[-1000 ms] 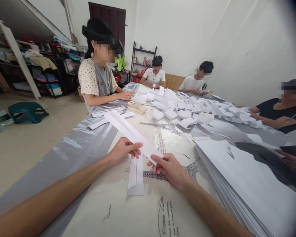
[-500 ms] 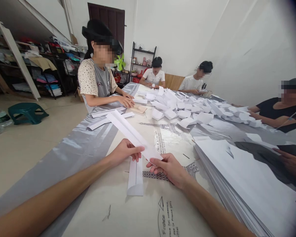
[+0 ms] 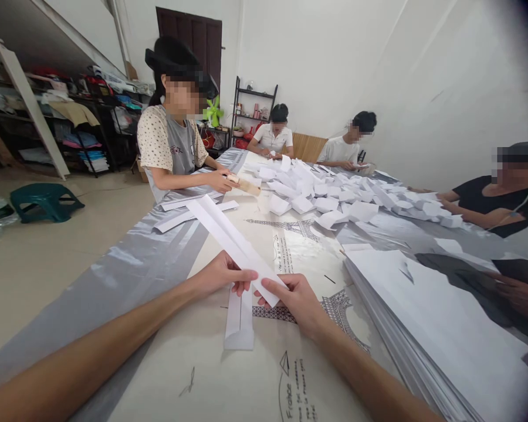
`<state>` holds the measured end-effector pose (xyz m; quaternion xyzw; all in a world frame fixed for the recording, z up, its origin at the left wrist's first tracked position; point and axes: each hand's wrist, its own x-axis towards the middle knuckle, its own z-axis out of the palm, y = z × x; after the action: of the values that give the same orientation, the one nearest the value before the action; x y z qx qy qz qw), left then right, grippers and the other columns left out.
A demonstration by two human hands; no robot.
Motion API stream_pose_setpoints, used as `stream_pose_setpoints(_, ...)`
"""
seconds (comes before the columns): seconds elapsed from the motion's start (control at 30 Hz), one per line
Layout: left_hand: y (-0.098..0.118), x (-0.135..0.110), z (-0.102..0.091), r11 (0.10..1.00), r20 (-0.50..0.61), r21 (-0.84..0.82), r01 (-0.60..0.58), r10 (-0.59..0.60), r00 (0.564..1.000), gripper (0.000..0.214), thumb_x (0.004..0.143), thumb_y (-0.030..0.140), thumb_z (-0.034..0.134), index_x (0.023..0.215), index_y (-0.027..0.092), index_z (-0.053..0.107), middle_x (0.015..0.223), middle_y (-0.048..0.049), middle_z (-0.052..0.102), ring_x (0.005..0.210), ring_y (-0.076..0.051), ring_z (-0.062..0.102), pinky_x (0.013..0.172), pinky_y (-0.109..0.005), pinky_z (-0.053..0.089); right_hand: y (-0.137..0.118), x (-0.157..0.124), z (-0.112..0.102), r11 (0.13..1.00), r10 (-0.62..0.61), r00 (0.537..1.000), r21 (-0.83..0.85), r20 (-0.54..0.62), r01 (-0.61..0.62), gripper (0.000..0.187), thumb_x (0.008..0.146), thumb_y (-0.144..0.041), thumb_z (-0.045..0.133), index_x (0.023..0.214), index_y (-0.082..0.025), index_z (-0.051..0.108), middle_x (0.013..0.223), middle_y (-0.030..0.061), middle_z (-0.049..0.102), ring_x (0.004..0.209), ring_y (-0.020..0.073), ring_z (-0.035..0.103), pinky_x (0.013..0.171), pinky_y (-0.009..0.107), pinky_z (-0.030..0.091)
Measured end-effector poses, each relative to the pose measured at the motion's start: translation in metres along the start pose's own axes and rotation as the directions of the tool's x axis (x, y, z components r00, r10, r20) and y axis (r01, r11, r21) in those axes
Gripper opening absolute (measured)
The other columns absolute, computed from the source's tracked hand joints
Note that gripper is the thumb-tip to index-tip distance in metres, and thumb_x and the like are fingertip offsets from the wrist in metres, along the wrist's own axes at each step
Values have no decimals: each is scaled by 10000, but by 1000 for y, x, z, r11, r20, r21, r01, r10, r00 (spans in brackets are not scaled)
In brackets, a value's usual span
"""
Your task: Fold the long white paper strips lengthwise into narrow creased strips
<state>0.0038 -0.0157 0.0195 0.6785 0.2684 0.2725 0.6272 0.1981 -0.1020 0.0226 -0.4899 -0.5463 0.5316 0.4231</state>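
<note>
Thumb and fingers of the left hand (image 3: pixel 221 274) are pinched shut on the near end of a long folded paper strip (image 3: pixel 229 237). They grip its left edge, with the fingertips curled over the top face. The right hand (image 3: pixel 297 300) is closed on the same strip at its nearest corner, thumb lying on top and the other fingers under the paper. The two hands are just apart from each other, and the strip bridges them. From this grip the strip runs up and away to the left, lifted clear of the table (image 3: pixel 193 375), its far end pointing toward a seated co-worker (image 3: pixel 169 146). Directly under the hands a second folded strip (image 3: pixel 240 319) lies flat on the printed tablecloth, one end toward the camera. To the right of the right forearm is a tall stack of white sheets (image 3: pixel 422 316), and farther up the table a heap of folded white pieces (image 3: pixel 334 196). The co-worker's hand holds a wooden block (image 3: pixel 246 186) near some loose strips (image 3: pixel 189 208).
</note>
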Motion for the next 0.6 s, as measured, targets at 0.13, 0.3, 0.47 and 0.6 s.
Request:
stream_pose_setpoints(0.13, 2, -2, 4, 999, -3, 36, -3, 3, 1000, 313, 815, 380, 724, 631, 138, 649, 549, -14, 605, 456, -92, 506, 457, -214, 383, -1, -1, 0, 999, -23, 1000, 25, 17, 22, 357, 848, -481, 681, 698, -168, 765, 669, 42, 697, 656, 187, 636, 671, 318, 506)
stream_pose_setpoints(0.3, 0, -2, 3, 1000, -59, 17, -5, 6, 998, 312, 804, 353, 735, 602, 143, 624, 540, 6, 576, 447, -77, 465, 464, -215, 355, 2, 0, -4, 997, 47, 998, 64, 48, -51, 380, 823, -527, 695, 819, -158, 785, 810, 87, 745, 691, 208, 698, 685, 341, 563)
stream_pose_setpoints(0.47, -4, -1, 2, 999, -90, -34, -4, 0, 996, 330, 781, 355, 762, 583, 137, 612, 547, 7, 576, 444, -69, 457, 452, -214, 324, 4, 2, -6, 997, 64, 996, 46, 54, -66, 374, 820, -516, 706, 767, -152, 773, 789, 96, 753, 645, 187, 706, 628, 302, 569)
stream_pose_setpoints(0.6, -7, 0, -2, 995, -97, -96, 7, -16, 995, 379, 806, 403, 736, 570, 132, 617, 534, -4, 576, 421, -61, 430, 439, -226, 277, 4, 2, -11, 999, 50, 998, 13, 31, -51, 390, 829, -521, 695, 734, -150, 765, 721, 93, 745, 593, 175, 695, 572, 277, 557)
